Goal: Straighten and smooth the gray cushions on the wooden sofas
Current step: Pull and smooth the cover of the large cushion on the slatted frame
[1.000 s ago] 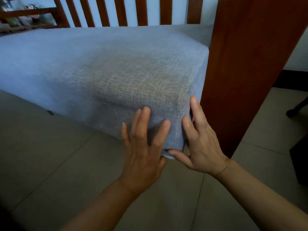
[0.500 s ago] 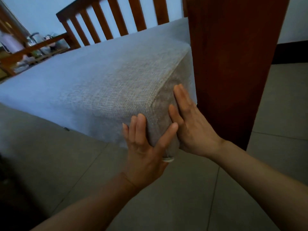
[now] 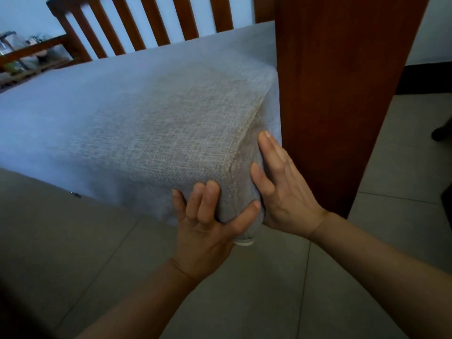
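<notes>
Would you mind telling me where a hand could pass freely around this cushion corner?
Free: the cushion top, from the slatted backrest to the front edge, and the floor tiles below. Crowded: the corner, where the left hand and right hand press, tight beside the wooden side panel.

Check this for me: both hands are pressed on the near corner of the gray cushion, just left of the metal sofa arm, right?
Not quite: the sofa arm is wooden, not metal, as the head view shows. The left hand and right hand do press the gray cushion corner, left of it.
</notes>
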Demonstrator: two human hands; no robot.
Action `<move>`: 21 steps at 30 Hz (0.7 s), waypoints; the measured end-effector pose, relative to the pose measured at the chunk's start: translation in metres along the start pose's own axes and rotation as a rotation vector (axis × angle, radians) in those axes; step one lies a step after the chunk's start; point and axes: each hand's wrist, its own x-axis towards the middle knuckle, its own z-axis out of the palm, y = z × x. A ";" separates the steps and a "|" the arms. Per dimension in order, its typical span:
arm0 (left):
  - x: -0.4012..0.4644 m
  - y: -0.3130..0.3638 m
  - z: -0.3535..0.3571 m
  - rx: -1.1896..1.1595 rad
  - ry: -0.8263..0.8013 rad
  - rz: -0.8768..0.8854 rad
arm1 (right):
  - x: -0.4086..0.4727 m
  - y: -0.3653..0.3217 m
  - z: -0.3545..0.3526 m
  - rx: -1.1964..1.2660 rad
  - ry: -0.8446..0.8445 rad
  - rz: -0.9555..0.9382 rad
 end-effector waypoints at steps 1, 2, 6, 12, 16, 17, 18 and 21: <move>-0.001 -0.003 0.002 0.007 0.010 0.024 | -0.001 0.000 0.001 -0.005 0.006 0.005; -0.002 -0.006 0.003 0.019 0.029 0.043 | 0.000 -0.001 0.002 -0.009 0.017 -0.004; 0.014 -0.020 -0.008 -0.047 0.039 0.070 | 0.020 -0.003 -0.002 0.037 0.039 -0.021; 0.059 -0.037 -0.029 -0.139 0.026 0.039 | 0.055 -0.006 -0.029 0.020 0.015 0.009; 0.100 -0.051 -0.045 -0.170 0.026 -0.009 | 0.086 -0.010 -0.048 -0.008 0.023 0.098; 0.111 -0.054 -0.049 -0.178 0.020 -0.025 | 0.094 -0.011 -0.053 -0.008 0.022 0.120; 0.120 -0.057 -0.054 -0.186 0.014 -0.039 | 0.101 -0.011 -0.057 0.003 0.032 0.141; 0.143 -0.069 -0.058 -0.193 0.006 -0.052 | 0.108 -0.007 -0.060 0.083 0.138 0.170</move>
